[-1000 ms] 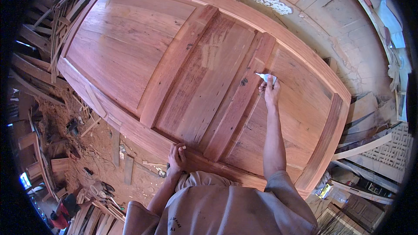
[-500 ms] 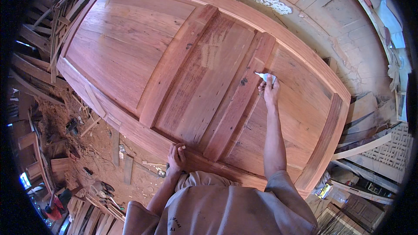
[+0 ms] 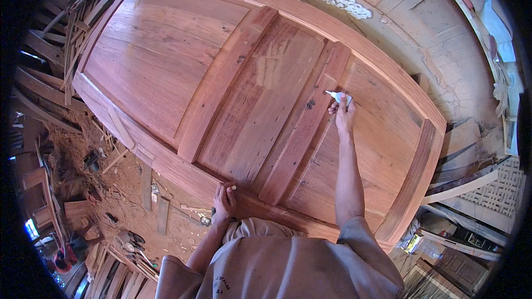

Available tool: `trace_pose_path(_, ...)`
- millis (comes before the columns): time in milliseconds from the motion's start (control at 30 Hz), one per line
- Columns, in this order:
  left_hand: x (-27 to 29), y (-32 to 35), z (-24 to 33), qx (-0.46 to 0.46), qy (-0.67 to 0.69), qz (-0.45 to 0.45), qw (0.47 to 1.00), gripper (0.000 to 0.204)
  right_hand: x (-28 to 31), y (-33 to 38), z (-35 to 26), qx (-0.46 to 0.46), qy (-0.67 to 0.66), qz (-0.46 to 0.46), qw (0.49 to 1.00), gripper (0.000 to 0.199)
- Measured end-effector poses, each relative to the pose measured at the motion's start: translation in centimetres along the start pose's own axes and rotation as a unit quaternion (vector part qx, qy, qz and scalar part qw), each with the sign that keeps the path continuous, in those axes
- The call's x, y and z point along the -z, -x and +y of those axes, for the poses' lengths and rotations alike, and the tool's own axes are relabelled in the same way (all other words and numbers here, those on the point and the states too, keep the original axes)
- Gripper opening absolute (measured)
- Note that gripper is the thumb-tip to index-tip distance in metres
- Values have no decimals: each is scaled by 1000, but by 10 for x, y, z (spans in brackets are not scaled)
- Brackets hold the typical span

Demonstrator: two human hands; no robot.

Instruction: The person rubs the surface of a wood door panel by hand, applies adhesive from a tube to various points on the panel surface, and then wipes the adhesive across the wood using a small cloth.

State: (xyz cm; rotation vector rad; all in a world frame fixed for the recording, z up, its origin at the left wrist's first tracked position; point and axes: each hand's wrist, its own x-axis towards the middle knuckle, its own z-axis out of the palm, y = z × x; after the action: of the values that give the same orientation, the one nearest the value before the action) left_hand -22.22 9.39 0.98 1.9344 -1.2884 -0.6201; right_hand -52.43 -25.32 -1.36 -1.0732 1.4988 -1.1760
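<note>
A large reddish-brown wooden door (image 3: 266, 116), with several panels, lies flat before me. My right hand (image 3: 344, 115) is closed round a small white squeeze bottle (image 3: 342, 98) with a narrow nozzle. The nozzle points left, at the upper part of a wooden crosspiece (image 3: 302, 127) that has dark knots; whether the tip touches the wood I cannot tell. By the door's near edge my left hand (image 3: 224, 202) is closed, with a small pale piece (image 3: 233, 187) showing at its fingertips. That piece is too small to name.
Offcuts and long strips (image 3: 72, 58) are heaped at the left. Sawdust-covered ground (image 3: 127, 188) with scattered scraps and tools lies at the lower left. A wall (image 3: 410, 33) runs along the far side. Curved boards (image 3: 460, 188) and a patterned white lattice (image 3: 496, 191) stand at the right.
The bottle in my right hand has shifted very slightly to the right and tilted a little. My left hand and the door stay as they were.
</note>
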Motion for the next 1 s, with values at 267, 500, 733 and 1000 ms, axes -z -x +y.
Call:
trace_pose_path(267, 2, 0, 1, 2, 2, -6, 1000, 18, -2, 1, -2, -7, 5, 0, 1000, 35)
trace_pose_path(500, 0, 0, 3, 3, 7, 3, 1000, 18, 0, 0, 0, -1, -5, -15, 1000, 36)
trace_pose_path(733, 0, 2, -4, 1, 2, 18, 1000, 15, 6, 0, -2, -8, -85, 22, 996, 35)
trace_pose_path(1000, 15, -16, 0, -17, 2, 56, 998, 14, -31, 27, -37, -109, -322, -66, 938, 24)
